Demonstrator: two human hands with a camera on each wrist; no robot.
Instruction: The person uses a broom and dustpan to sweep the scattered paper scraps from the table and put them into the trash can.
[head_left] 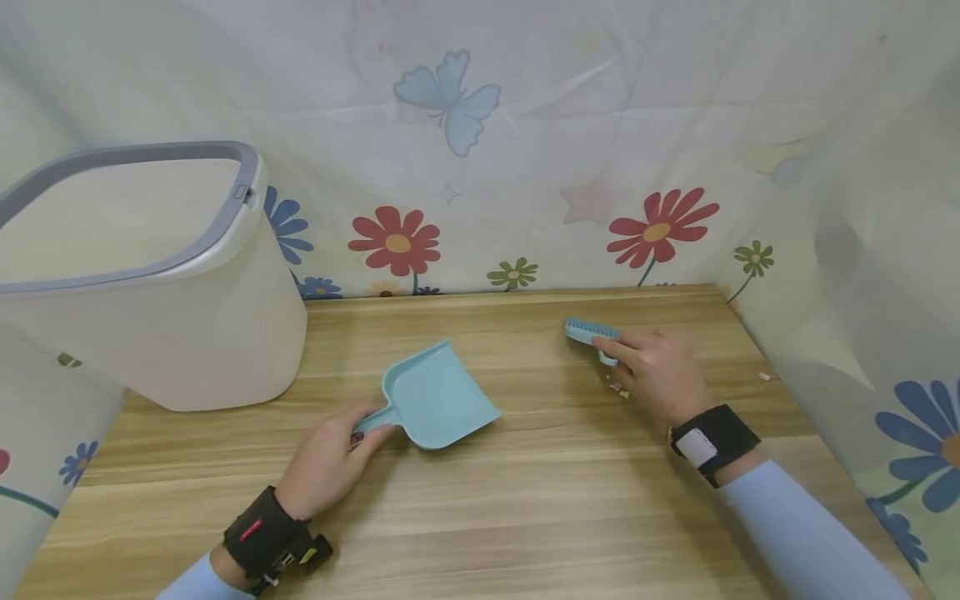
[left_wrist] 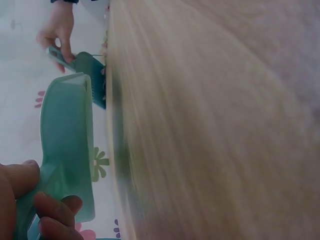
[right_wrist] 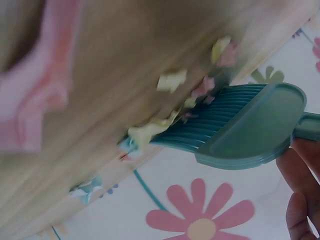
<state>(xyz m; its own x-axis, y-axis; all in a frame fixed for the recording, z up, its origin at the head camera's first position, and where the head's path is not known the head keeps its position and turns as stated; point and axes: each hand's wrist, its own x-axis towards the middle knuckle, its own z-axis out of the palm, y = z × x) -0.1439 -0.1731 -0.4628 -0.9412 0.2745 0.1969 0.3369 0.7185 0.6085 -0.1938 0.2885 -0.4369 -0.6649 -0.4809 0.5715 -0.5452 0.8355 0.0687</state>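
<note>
My left hand (head_left: 326, 462) grips the handle of a light blue dustpan (head_left: 438, 396), its wide edge facing right. In the left wrist view the dustpan (left_wrist: 67, 135) appears slightly raised off the tabletop. Farther right, my right hand (head_left: 660, 375) holds a small matching hand brush (head_left: 588, 331) by its handle. Small paper scraps (head_left: 618, 388) lie beside the brush and partly under my right hand. In the right wrist view, pink, yellow and blue paper scraps (right_wrist: 150, 131) lie along the bristle tips of the brush (right_wrist: 250, 127).
A tall white bin (head_left: 217, 333) with a grey rim stands at the back left of the wooden table (head_left: 480, 517). A floral curtain (head_left: 525, 125) encloses the back and sides. One pink scrap (head_left: 767, 377) lies near the right table edge.
</note>
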